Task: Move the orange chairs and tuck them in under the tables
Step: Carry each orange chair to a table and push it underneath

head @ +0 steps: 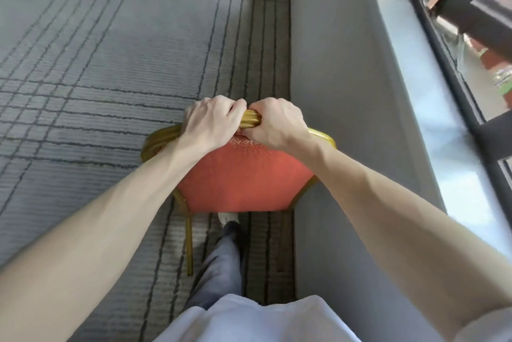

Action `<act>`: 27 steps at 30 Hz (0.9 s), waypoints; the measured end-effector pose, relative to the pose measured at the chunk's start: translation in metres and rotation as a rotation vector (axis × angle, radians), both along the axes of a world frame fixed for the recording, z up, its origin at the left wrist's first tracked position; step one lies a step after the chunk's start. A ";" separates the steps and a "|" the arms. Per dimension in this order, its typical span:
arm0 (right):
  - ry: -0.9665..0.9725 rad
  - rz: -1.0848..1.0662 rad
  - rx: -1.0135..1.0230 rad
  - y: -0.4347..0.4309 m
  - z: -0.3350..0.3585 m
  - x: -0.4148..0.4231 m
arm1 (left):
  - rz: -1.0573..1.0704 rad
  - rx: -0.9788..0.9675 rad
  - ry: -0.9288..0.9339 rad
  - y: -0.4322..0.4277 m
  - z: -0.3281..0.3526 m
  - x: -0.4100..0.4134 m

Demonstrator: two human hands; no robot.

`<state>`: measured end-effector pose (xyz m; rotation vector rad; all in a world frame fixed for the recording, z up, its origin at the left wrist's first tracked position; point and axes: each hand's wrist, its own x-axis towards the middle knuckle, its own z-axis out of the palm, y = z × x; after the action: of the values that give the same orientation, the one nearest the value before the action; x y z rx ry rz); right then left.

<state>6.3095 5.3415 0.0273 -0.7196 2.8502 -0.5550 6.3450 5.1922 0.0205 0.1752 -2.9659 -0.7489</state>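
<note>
An orange chair (243, 178) with a gold metal frame stands right in front of me, and I see its padded back from behind. My left hand (212, 121) and my right hand (274, 122) are both closed on the gold top rail, side by side and nearly touching. Two gold legs reach down to the carpet. The seat is hidden behind the backrest. No table is in view.
Grey carpet (97, 64) with dark line patterns spreads to the left. A grey wall (340, 92) runs close along the chair's right side, with a pale window sill (421, 86) and dark window frame beyond. My leg and shoe (228, 219) are under the chair back.
</note>
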 end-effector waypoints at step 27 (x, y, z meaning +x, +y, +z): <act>0.429 0.220 0.026 -0.169 0.034 -0.372 | 0.061 -0.181 0.142 -0.154 0.048 -0.355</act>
<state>5.9378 5.1727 0.0609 -1.2641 3.0850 -0.3649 5.9902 5.0383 0.0680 0.1915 -2.8586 -0.4623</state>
